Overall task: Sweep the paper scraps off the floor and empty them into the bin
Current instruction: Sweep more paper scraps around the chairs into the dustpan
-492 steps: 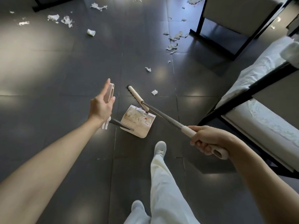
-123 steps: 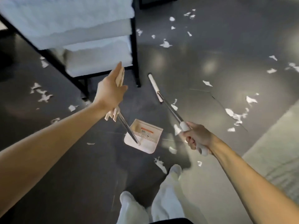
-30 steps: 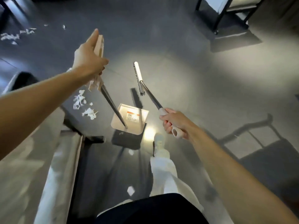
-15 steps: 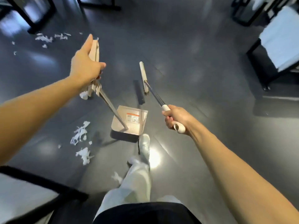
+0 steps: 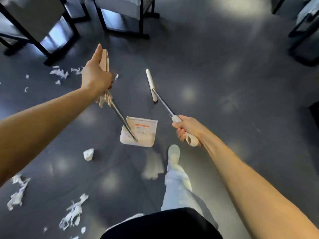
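My left hand [image 5: 95, 75] grips the beige top handle of a long-handled dustpan [image 5: 139, 133], whose white pan hangs just above the dark floor in front of my feet. My right hand [image 5: 187, 128] holds the pale grip of a broom [image 5: 151, 85]; its narrow white head points away from me, lifted off the floor. Paper scraps [image 5: 59, 73] lie to the far left beyond my left hand. One crumpled ball [image 5: 88, 154] sits left of the pan, and more torn scraps [image 5: 73, 213] lie at the lower left. No bin is in view.
Black-framed furniture [image 5: 57, 31] stands at the top left, another frame [image 5: 124, 16] at top centre, and more frames [image 5: 305, 31] at the right edge. My right shoe [image 5: 173, 153] steps forward just behind the pan. The dark floor [image 5: 224, 83] stretches to the right.
The view has swung as I walk: furniture now fills the top, and scrap piles sit at the left and lower left. Both hands keep their grips on dustpan and broom.
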The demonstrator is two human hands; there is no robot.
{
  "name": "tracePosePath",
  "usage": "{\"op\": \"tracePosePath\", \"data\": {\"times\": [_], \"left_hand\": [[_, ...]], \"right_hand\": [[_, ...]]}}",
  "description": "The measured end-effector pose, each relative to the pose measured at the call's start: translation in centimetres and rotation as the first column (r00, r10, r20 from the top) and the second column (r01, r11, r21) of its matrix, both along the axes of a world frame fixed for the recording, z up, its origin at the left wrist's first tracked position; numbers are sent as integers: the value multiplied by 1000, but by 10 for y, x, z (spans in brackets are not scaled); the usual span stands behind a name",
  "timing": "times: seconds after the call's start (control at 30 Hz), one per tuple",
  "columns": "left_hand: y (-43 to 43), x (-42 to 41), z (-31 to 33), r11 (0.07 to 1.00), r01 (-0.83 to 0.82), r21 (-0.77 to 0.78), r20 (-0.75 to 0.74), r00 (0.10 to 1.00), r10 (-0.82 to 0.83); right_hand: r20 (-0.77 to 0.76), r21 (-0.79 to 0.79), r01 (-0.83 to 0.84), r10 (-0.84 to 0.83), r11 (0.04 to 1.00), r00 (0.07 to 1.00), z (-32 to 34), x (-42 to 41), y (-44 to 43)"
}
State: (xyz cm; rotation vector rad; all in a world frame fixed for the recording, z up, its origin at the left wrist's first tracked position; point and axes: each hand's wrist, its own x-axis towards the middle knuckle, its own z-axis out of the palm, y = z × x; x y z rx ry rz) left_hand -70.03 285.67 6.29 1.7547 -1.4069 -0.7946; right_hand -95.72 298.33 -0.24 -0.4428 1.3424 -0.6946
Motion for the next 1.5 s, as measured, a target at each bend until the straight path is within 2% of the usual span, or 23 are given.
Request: {"op": "tracePosePath", "data": {"times": [0.17,0.3,0.5,0.6,0.8,0.9,1.07,1.23,1.33,1.5], "left_hand": [[-165,-8,-19,998,-68,7,103,992,67],[-254,2,-22,986,-168,6,155,974,165],[-379,30,-38,919,-394,8,-9,919,394],[-452,48,-52,884,-466,31,-32,884,467],[-563,76,-58,842,-530,104,99,848,521],[-604,87,-64,807,-579,118,136,814,564],[-665,86,-94,663,-738,127,78,674,735],[-719,70,-116,444,-887,127,110,457,883],[-737,49,-124,327,-936,128,137,343,929],[-760,12,-130,190,-970,151,178,215,960]], "right_hand": [[-53,24,-157,158,987,986,-11,-31,-205],[-65,41,-288,290,957,955,-6,-27,-340],[-34,97,-419,424,903,905,-5,6,-532],[-45,114,-467,474,877,880,-14,32,-624],[-29,155,-582,593,798,805,-21,84,-777],[-39,161,-660,673,733,738,-25,109,-850],[-63,191,-768,789,611,611,-46,148,-971],[-92,208,-888,912,410,399,-64,182,-1086],[-71,226,-931,959,285,276,-72,195,-1144],[-60,202,-965,985,170,161,-72,200,-1202]]}}
